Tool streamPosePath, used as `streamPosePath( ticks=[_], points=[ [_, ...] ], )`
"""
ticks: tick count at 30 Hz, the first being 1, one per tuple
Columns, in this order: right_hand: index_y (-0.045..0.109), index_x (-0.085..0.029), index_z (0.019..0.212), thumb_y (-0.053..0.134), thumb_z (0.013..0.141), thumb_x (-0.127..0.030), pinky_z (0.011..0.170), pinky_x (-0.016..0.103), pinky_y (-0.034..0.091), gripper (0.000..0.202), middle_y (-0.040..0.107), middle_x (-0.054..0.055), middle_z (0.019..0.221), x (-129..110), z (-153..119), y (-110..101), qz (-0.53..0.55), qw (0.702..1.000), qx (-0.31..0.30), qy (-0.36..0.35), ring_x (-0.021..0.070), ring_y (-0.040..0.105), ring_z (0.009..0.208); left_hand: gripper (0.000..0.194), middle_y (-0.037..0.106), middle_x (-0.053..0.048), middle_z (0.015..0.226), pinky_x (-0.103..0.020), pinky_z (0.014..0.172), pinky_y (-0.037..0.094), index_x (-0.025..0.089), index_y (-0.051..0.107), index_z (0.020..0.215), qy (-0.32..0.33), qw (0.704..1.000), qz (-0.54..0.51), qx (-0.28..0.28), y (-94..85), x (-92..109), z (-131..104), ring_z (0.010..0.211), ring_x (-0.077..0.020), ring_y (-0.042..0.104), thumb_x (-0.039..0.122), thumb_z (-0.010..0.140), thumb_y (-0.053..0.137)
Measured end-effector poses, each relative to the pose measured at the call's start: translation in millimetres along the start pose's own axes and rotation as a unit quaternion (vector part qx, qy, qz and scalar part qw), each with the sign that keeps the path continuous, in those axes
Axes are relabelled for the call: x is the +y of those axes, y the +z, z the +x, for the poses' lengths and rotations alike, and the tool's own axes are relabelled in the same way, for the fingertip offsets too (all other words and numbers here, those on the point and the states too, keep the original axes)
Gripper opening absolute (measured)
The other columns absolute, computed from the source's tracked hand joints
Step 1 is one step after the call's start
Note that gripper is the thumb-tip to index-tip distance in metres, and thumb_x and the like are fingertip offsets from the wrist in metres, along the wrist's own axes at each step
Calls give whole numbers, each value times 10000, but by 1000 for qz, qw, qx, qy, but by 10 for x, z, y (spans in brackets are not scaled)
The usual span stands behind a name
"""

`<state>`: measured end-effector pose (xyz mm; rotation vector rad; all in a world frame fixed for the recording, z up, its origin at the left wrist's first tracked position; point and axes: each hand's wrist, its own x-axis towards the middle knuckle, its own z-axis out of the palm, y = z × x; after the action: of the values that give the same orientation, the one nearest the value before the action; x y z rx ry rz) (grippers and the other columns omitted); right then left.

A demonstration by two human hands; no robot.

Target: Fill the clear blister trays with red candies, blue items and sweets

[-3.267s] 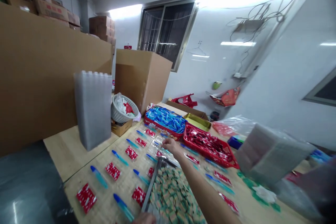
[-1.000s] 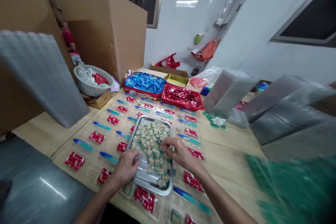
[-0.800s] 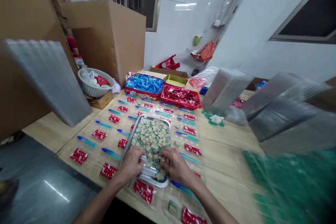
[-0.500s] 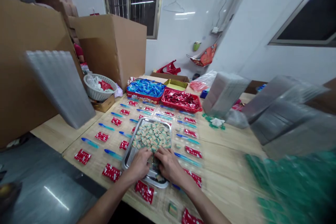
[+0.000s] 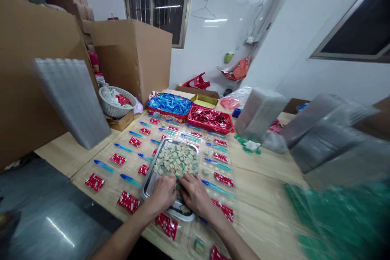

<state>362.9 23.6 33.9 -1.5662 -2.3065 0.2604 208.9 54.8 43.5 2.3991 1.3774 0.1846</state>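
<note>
A metal tray point(image 5: 146, 185) holds many small tan-and-green blocks point(image 5: 176, 158) that look like erasers. It lies over rows of clear plastic packs on the table. My left hand point(image 5: 165, 191) is in the near part of the tray, fingers curled down, tips hidden among the blocks. Close beside it, my right hand point(image 5: 192, 191) reaches in with bent fingers, its tips also out of sight. What either hand holds cannot be made out. Around the tray the packs carry blue pens point(image 5: 130, 180) and red dotted packets point(image 5: 128, 202). One block point(image 5: 199, 247) sits in a pack near the front edge.
Behind the packs stand a tub of blue pens point(image 5: 170, 103) and a red basket of red packets point(image 5: 210, 118). Stacked clear plastic trays point(image 5: 73, 101) lean at the left, with more stacks point(image 5: 258, 115) at the right. Green pieces in plastic point(image 5: 338, 215) lie at the near right.
Both hands stay in the near part of the tray, with only a slight shift of the fingers. The view has tilted a little.
</note>
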Motion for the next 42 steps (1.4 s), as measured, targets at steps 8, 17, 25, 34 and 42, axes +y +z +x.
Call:
streamPosePath(
  ticks=[8,17,25,34,42],
  points=[
    [610,-198,849,478,845,-108,814,333,357,159,626,34,860,39,4,-8,122,991,41,20,188,548,861,267,685,-110,891,-325,800,459,159,650,823,-14,1000,-12,6,-31,-171,-41,904,-236,627,61,742,415],
    [649,-182,884,588,799,-391,664,286,432,234,641,28,768,-14,75,56,452,884,53,109,182,571,724,356,652,-49,904,-259,660,482,153,645,972,-15,947,-309,81,-100,-336,-157,725,-156,605,109,620,612],
    [645,-180,825,535,783,-197,710,292,426,119,645,30,781,-274,154,48,333,941,23,53,179,564,757,258,686,-24,785,-261,639,446,169,679,883,-34,952,-293,82,-153,-337,-316,699,-163,607,130,651,571],
    [618,-185,824,566,761,-99,786,318,389,119,648,33,825,-473,77,196,185,982,-35,12,198,561,834,212,669,-34,788,-284,694,406,185,681,824,-44,990,-137,3,-56,-470,-405,767,-193,582,137,659,556],
    [623,-190,896,518,692,12,766,306,373,306,644,18,796,-482,32,260,192,981,3,12,179,559,788,216,666,-17,719,-257,628,378,190,684,795,-38,988,-148,-16,-44,-465,-360,692,-169,567,122,642,548]
  ],
)
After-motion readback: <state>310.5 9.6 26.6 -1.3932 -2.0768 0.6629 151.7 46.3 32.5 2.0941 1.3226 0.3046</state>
